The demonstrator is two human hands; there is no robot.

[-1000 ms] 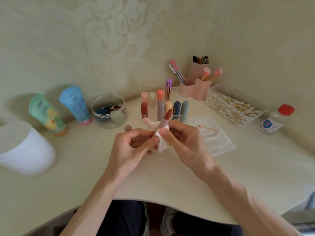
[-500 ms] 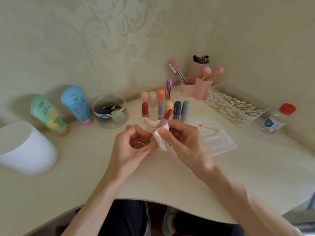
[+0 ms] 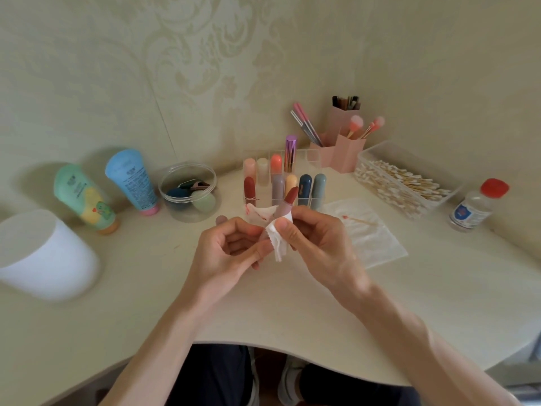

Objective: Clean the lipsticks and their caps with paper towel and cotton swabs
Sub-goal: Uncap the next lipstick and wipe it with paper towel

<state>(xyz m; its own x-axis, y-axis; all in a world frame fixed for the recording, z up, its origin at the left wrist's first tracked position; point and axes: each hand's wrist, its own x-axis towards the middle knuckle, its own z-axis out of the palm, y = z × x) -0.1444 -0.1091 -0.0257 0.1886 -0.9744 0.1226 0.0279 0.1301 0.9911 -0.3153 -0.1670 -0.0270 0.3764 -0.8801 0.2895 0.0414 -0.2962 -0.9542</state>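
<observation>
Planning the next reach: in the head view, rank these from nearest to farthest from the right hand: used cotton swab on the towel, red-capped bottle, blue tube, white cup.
1. Used cotton swab, just right of the right hand.
2. Red-capped bottle, far right; blue tube, back left. Too close to call.
3. White cup, far left edge.

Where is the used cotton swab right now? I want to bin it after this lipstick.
The used cotton swab lies on the paper towel sheet right of the right hand, in front of the swab box.
</observation>
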